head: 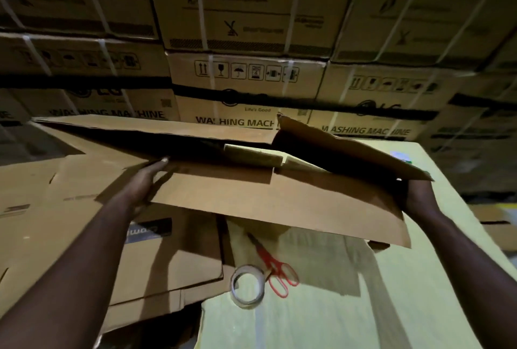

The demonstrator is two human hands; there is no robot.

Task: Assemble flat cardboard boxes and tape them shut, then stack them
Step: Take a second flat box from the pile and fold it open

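Note:
A brown cardboard box (279,200) is held up in front of me, partly opened, its flaps spread and a dark gap showing along its top. My left hand (145,178) presses flat against its left side, fingers stretched toward the gap. My right hand (419,197) grips its right edge, partly hidden under a raised flap (349,150). Below the box, a roll of clear tape (247,285) and red-handled scissors (275,267) lie on a pale yellow-green surface (391,306).
Several flattened cardboard boxes (70,222) lie piled at the left, one with a dark printed label. A wall of strapped washing machine cartons (246,80) rises close behind. The pale surface drops off at its right edge.

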